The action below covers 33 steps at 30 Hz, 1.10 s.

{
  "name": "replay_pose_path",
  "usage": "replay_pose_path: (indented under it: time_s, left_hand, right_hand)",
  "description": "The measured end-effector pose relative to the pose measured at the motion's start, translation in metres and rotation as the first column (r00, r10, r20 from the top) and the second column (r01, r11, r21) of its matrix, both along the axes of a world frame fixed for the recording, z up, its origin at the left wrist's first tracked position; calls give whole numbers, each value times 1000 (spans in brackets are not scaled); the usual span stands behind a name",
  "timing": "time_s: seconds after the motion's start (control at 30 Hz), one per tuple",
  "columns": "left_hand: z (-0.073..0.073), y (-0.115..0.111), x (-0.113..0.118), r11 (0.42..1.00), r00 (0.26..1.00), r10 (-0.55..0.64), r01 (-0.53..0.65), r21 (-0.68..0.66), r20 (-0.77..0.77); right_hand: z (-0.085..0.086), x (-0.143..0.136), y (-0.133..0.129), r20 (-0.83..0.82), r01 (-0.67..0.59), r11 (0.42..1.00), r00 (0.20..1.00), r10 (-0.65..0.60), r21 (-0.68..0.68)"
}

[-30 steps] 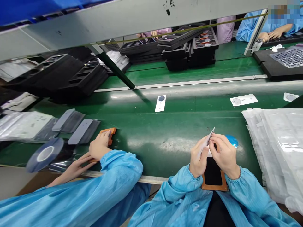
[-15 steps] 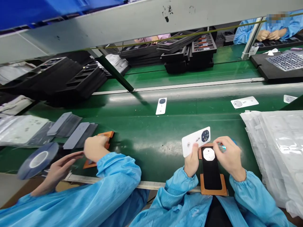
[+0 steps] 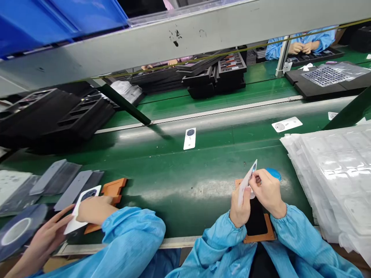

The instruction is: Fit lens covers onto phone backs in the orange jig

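Observation:
My left hand (image 3: 241, 206) grips a white phone-shaped panel (image 3: 245, 186), now tilted nearly edge-on, with its dark camera circle facing right. My right hand (image 3: 268, 191) has its fingers pinched at the panel's upper right edge, beside the camera circle; what they hold, if anything, is too small to tell. Below both hands lies an orange fixture (image 3: 270, 228) with a black phone-shaped piece (image 3: 256, 222) in it, its upper part mostly hidden. A round blue object (image 3: 274, 174) sits just behind my right hand.
At left a co-worker's hands (image 3: 94, 209) handle another white panel (image 3: 75, 212) by an orange fixture (image 3: 114, 188). White panels (image 3: 189, 139) lie on the green belt. Plastic trays (image 3: 344, 173) are piled at right; a metal beam (image 3: 185, 36) crosses above.
My left hand has turned the panel from face-up to nearly edge-on, and my right hand has come to its edge. A white panel now shows in the co-worker's hands. The view has shifted.

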State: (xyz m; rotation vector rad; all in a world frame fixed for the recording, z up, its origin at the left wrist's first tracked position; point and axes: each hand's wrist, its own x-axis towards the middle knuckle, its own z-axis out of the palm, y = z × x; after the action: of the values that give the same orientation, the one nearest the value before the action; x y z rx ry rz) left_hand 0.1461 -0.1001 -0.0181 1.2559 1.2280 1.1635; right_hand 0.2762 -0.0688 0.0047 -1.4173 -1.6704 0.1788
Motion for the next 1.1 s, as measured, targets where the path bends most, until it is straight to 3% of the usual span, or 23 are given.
replay_pose_path:
  time_s: [0.07,0.13,0.23,0.33,0.4,0.43,0.47,0.5,0.53,0.6,0.67,0.77,0.9,1.1]
  left_hand:
    - [-1,7,-4,980,987,126,-107,-168,101]
    - [1,16,-14,942,936,256,-186,-279,242]
    - [4,24,-37,929,862,346,-258,-266,371]
    - [7,17,-60,950,928,296,-260,-174,226]
    - [12,8,-71,990,990,140,-139,-6,21]
    - [16,3,-74,994,995,18,-7,107,-100]
    - [20,-1,-76,963,967,-105,157,217,-233]
    - [23,-4,-77,897,905,-201,324,302,-374]
    - [25,-6,-76,813,819,-248,466,349,-517]
    - [24,-8,-70,687,625,-192,636,351,-757]
    - [17,-10,-63,645,451,-63,699,309,-890]
    - [3,-14,-53,614,305,39,744,264,-951]
    - [-2,-21,-49,588,279,76,763,269,-957]
    - [-3,-23,-49,598,293,87,749,285,-952]
  right_hand:
    - [-5,17,6,-44,72,995,996,-76,-73]
    - [-14,44,12,-32,177,956,981,-190,-232]
    - [-32,90,14,116,293,820,955,-272,-492]
    - [-42,118,5,269,357,735,932,-241,-577]
    - [-38,121,-5,296,359,763,928,-228,-538]
    - [-33,119,-10,277,339,799,934,-225,-496]
    - [-26,114,-15,243,303,846,946,-213,-439]
    - [-18,109,-21,204,242,897,963,-176,-369]
    - [-9,102,-26,174,152,944,979,-104,-293]
    - [4,88,-38,177,-104,980,975,134,-168]
    - [9,74,-49,254,-340,931,896,363,-133]
    - [2,62,-61,360,-450,883,808,466,-132]
    - [-11,61,-67,412,-469,877,783,467,-103]
    - [-11,63,-66,436,-479,873,769,467,-90]
